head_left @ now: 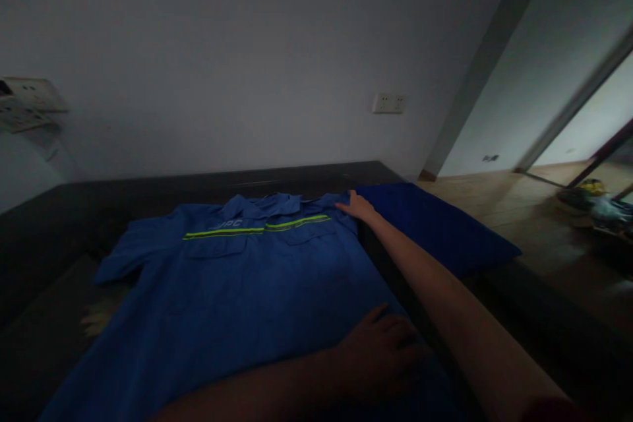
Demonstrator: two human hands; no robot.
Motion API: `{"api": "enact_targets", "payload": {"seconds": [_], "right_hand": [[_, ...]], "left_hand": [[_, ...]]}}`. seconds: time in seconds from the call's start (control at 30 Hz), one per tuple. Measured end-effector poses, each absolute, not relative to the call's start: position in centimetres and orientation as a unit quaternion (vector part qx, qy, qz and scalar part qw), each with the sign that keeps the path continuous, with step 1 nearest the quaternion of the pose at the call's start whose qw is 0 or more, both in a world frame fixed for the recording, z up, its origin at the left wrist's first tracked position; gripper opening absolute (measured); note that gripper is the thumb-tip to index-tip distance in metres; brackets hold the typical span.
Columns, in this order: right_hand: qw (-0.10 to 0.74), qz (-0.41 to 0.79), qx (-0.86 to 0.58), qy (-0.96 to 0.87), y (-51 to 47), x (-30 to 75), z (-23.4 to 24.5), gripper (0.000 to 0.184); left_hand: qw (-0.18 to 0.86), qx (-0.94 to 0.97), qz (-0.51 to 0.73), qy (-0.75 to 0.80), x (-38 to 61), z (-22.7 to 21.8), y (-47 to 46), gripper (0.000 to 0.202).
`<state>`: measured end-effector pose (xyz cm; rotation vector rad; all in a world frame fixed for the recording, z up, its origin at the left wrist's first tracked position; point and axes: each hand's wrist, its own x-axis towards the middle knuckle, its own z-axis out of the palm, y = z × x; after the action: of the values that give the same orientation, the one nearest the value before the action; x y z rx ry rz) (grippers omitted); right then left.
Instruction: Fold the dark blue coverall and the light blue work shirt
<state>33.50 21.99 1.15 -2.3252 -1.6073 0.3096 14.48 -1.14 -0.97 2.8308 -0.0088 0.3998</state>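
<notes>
A blue short-sleeved work shirt (277, 283) lies spread out, front side up, with a collar, chest pockets and a yellow-green stripe across the chest. White letters show above the stripe on the left; only the end, "PC", reads clearly. At the shirt's right shoulder my right hand (363, 206) rests with thumb and fingers apart. My left hand (383, 349) lies over the lower right part of the shirt, its fingers spread near the side edge. Dim light hides some of its fingertips. Just right of the shirt is a darker blue folded cloth (430, 227).
A dark surface (316, 176) supports the shirt, its back edge against the wall (237, 79). Sockets are on the wall (389, 103) and at the far left (34, 95). Beyond the right side, wooden floor (494, 201) leads to a heap of bags (601, 208).
</notes>
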Motion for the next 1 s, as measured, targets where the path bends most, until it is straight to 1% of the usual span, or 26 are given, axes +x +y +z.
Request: {"api": "enact_targets", "payload": {"seconds": [0.07,0.13,0.2,0.27,0.37,0.53,0.63,0.73,0.8,0.93,1.0], "right_hand": [[0.1,0.102,-0.809,-0.57,22.2,32.4,1.0,0.097],[0.065,0.098,-0.811,-0.573,22.5,31.7,1.1,0.102],[0.048,0.096,-0.811,-0.575,22.7,31.4,1.2,0.096],[0.049,0.092,-0.808,-0.581,22.9,31.4,1.3,0.084],[0.073,0.084,-0.796,-0.594,23.0,32.2,1.7,0.068],[0.146,0.081,-0.788,-0.593,23.4,35.5,3.2,0.06],[0.183,0.092,-0.788,-0.58,23.4,37.6,3.8,0.059],[0.199,0.117,-0.788,-0.571,23.1,38.6,3.4,0.058],[0.206,0.131,-0.786,-0.569,22.9,38.4,2.8,0.058],[0.217,0.151,-0.78,-0.568,22.7,36.9,1.3,0.066],[0.226,0.162,-0.777,-0.565,22.7,36.4,1.1,0.061]], "left_hand": [[0.14,0.98,0.143,-0.004,14.5,-1.2,-1.1,0.041],[0.138,0.98,0.145,-0.002,14.5,-1.3,-1.1,0.04],[0.134,0.98,0.145,-0.002,14.5,-1.3,-1.1,0.04],[0.13,0.981,0.146,-0.004,14.5,-1.3,-1.1,0.04],[0.13,0.98,0.148,-0.003,14.5,-1.4,-1.1,0.039],[0.136,0.979,0.152,-0.001,14.5,-1.6,-1.1,0.039],[0.139,0.978,0.154,-0.002,14.4,-1.6,-1.1,0.04],[0.145,0.978,0.149,-0.003,14.4,-1.3,-1.1,0.041],[0.148,0.978,0.149,-0.003,14.4,-1.2,-1.1,0.041],[0.145,0.978,0.148,0.0,14.4,-1.1,-1.2,0.039],[0.142,0.979,0.145,0.002,14.4,-1.2,-1.2,0.04]]}}
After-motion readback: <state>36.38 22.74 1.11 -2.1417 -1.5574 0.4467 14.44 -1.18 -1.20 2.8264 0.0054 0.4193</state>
